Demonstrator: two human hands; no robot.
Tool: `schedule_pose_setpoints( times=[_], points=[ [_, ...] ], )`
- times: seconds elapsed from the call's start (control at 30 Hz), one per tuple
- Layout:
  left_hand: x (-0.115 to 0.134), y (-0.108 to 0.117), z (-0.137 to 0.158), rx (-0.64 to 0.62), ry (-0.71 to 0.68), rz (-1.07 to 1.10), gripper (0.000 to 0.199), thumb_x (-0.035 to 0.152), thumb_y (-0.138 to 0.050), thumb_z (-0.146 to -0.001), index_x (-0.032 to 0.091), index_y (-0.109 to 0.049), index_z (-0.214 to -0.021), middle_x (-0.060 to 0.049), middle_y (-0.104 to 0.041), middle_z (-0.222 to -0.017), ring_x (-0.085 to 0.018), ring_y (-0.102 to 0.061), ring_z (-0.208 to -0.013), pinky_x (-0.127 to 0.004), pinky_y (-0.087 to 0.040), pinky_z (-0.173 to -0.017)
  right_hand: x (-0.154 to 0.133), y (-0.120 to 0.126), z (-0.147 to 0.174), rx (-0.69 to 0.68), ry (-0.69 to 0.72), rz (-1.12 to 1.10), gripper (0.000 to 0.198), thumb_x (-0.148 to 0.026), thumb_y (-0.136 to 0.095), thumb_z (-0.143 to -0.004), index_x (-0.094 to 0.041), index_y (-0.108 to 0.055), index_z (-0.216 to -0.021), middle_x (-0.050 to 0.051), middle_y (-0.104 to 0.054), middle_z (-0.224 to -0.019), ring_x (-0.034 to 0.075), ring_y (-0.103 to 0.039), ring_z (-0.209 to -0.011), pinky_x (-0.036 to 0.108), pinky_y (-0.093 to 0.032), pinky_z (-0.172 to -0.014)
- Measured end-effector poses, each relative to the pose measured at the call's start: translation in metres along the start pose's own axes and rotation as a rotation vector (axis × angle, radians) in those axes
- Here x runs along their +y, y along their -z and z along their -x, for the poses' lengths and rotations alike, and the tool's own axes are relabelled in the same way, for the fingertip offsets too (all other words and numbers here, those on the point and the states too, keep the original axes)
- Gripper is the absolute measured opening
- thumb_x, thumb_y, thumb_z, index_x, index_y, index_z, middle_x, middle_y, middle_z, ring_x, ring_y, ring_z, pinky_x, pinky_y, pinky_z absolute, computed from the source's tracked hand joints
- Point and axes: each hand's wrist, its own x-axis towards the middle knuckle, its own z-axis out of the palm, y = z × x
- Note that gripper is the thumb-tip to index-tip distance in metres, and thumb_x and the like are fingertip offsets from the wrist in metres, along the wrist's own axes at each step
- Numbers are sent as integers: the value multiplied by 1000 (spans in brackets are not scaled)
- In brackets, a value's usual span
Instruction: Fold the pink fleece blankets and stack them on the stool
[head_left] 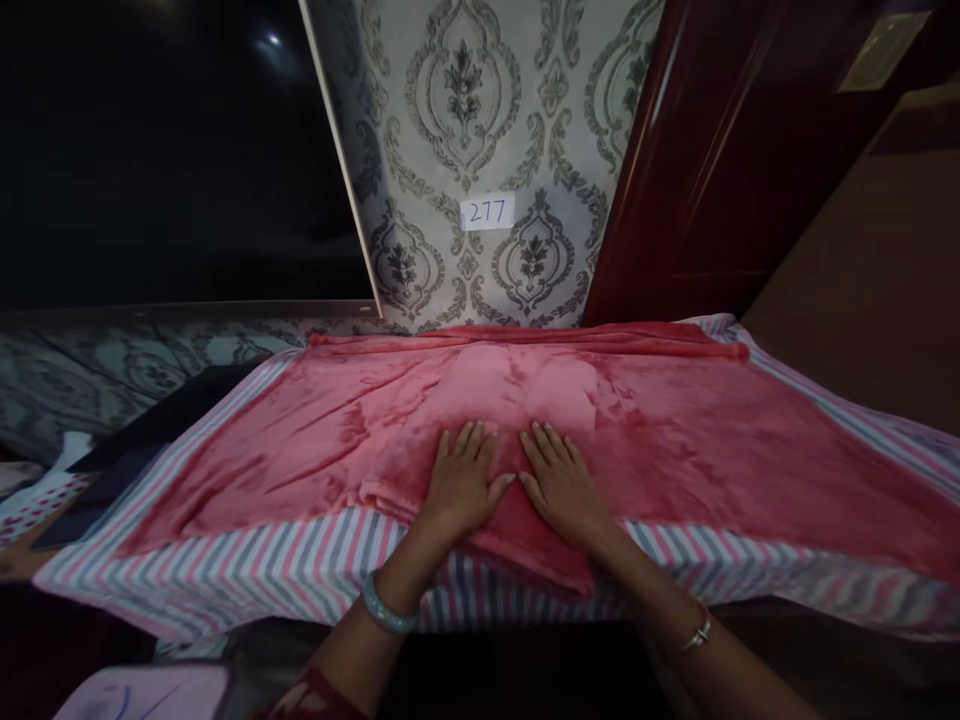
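A plush pink-red blanket [675, 440] lies spread over the table, with a rolled or folded band along its far edge. My left hand [463, 485] rests palm down on the blanket near the middle, fingers stretched forward. Beside it my right hand [561, 485] also lies flat on the fabric, and the two thumbs point toward each other, almost touching. Under and just in front of the hands, a darker folded part of the blanket hangs over the near edge. Lighter smoothed patches show in the pile ahead of my fingertips.
Beneath the blanket is a striped cloth [322, 555] that drapes over the table's front. A television [172, 160] stands at the back left, and a dark red wooden panel [697, 150] at the back right. A paper label [487, 211] marked 277 is on the wallpaper.
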Motion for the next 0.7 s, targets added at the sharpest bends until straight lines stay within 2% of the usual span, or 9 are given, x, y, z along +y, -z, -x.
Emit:
schedule_pose_setpoints(
  times=[0.13, 0.23, 0.33, 0.43, 0.5, 0.57, 0.63, 0.7],
  points=[
    [-35, 14, 7, -76, 161, -84, 70, 59, -31, -96, 19, -33, -153, -12, -23, -162, -29, -18, -151, -59, -19, -119, 0, -2, 0, 19, -7, -13, 57, -34, -34, -99, -14, -39, -152, 12, -28, -160, 26, -23, -149, 48, -19, -120],
    [-64, 18, 17, -150, 295, -58, 68, 53, -29, -97, 18, -27, -155, -11, -21, -163, -29, -19, -151, -58, -25, -117, 0, -1, 0, 12, -14, -31, 57, -34, -35, -98, -14, -40, -151, 11, -29, -160, 26, -23, -149, 48, -19, -120],
    [-83, 18, 26, -186, 331, 46, 65, 47, -26, -98, 15, -26, -155, -10, -22, -162, -27, -23, -150, -52, -28, -117, -2, 1, -1, -5, -26, -66, 57, -35, -36, -98, -14, -41, -151, 11, -29, -160, 26, -23, -149, 48, -18, -121],
    [-94, 17, 29, -162, 313, 123, 65, 45, -27, -98, 12, -29, -153, -10, -25, -161, -24, -24, -149, -43, -27, -119, -2, 1, -1, 3, -32, -115, 57, -35, -36, -97, -13, -41, -150, 12, -30, -159, 26, -23, -149, 49, -18, -121],
    [-96, 22, 27, -159, 324, 143, 64, 45, -29, -97, 11, -35, -150, -12, -33, -159, -23, -31, -147, -40, -28, -119, 0, -1, -1, 24, -31, -164, 59, -34, -36, -97, -12, -39, -151, 12, -30, -159, 26, -24, -149, 50, -19, -121],
    [-93, 31, 23, -175, 366, 100, 60, 46, -34, -96, 11, -45, -144, -15, -44, -152, -26, -40, -142, -44, -31, -117, 5, -2, -1, 62, -18, -237, 62, -36, -38, -96, -12, -35, -153, 13, -32, -158, 26, -25, -148, 50, -22, -120],
    [-79, 43, 17, -127, 384, -1, 54, 44, -39, -94, 13, -51, -137, -18, -49, -148, -31, -42, -140, -53, -29, -116, 12, -3, 0, 128, -20, -310, 66, -38, -40, -94, -10, -31, -154, 15, -34, -157, 26, -27, -147, 50, -25, -119],
    [-54, 52, 8, -24, 292, -54, 50, 39, -42, -94, 14, -50, -137, -19, -45, -151, -33, -37, -143, -58, -25, -117, 18, -1, 0, 213, -70, -352, 67, -37, -38, -95, -9, -28, -155, 16, -35, -157, 26, -28, -147, 50, -27, -119]
  ],
)
